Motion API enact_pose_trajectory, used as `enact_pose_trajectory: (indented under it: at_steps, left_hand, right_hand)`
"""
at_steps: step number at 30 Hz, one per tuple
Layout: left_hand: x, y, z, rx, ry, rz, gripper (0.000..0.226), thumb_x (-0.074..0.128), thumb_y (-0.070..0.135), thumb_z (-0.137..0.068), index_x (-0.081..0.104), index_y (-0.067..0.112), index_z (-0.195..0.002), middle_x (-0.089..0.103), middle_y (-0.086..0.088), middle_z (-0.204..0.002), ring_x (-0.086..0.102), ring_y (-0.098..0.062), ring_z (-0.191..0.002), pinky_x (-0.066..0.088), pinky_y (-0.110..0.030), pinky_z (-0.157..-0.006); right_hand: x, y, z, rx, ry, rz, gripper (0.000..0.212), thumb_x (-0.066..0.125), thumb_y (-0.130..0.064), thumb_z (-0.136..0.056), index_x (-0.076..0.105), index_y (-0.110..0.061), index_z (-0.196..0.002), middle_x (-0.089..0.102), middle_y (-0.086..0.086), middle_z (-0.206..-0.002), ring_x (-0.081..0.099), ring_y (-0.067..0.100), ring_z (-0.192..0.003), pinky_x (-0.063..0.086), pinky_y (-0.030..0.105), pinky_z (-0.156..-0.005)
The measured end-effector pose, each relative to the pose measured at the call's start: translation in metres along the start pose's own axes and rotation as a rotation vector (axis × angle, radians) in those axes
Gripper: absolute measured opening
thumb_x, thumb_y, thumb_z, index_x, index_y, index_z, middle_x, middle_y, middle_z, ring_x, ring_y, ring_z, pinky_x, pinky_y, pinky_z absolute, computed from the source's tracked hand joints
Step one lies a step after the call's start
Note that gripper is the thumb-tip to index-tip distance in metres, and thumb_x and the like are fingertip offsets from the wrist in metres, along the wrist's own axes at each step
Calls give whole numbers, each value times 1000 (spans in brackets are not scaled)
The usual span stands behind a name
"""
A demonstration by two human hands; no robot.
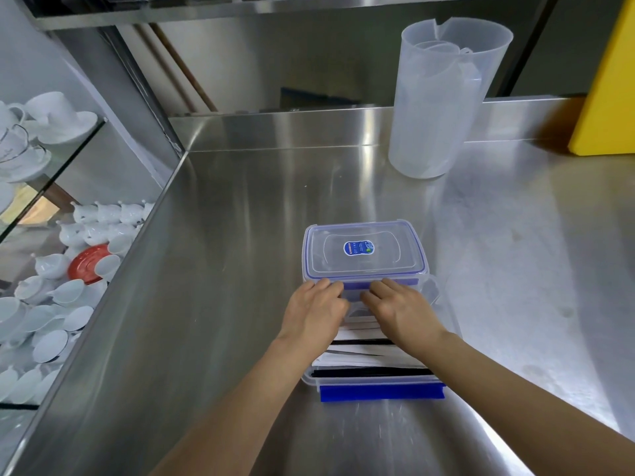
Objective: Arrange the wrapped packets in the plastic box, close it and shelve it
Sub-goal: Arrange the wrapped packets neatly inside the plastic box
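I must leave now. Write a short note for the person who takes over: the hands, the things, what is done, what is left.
Left hand and right hand: both rest on the near edge of the small lidded box, fingers on its near clip; no firm grip is visible.
Small box: lid on, standing at the far end of the open box.
Packets: lying in the open box, on the steel counter.
Done: packets are in.
Left: tidy the packets, close the open box, shelve it. Its lid is not visible.
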State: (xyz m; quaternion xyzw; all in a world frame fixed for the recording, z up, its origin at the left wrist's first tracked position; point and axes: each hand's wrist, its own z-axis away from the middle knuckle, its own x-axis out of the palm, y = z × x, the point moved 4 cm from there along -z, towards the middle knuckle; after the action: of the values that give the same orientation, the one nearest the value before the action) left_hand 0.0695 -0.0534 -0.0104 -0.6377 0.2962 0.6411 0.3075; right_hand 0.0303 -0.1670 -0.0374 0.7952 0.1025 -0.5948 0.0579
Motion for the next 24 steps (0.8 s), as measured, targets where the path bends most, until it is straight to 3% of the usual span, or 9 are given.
enact_pose_trajectory:
  at_steps: [6,11,16,24]
  left_hand:
    - [-4,1,0,-19,22,-8,33,87,3,-26,67,16,-48,51,2,-46,50,-16,-46,30,-19,-45]
    - [-3,1,0,-19,38,20,35,82,-6,-25,62,14,-46,51,0,-44,50,-18,-45,30,-18,-44]
    - [6,-1,0,-21,8,29,34,89,6,-31,66,18,-53,56,4,-49,54,-16,-51,40,-21,-46]
    - [0,1,1,-21,60,83,30,91,14,-42,65,15,-55,58,1,-50,55,-17,-49,43,-22,-47]
  right_hand:
    - [9,8,-1,125,-75,-46,40,88,0,-37,61,-10,-64,61,7,-52,57,25,-39,45,24,-31]
    - [2,8,0,145,-82,13,42,90,-6,-30,62,-10,-61,61,6,-48,55,24,-32,41,20,-29]
    - [0,10,3,179,-100,68,47,88,-8,-30,65,-9,-71,61,5,-46,54,24,-29,40,21,-30]
    - [-8,9,2,214,-145,75,42,88,-5,-24,63,-7,-58,59,8,-40,51,24,-25,41,20,-31]
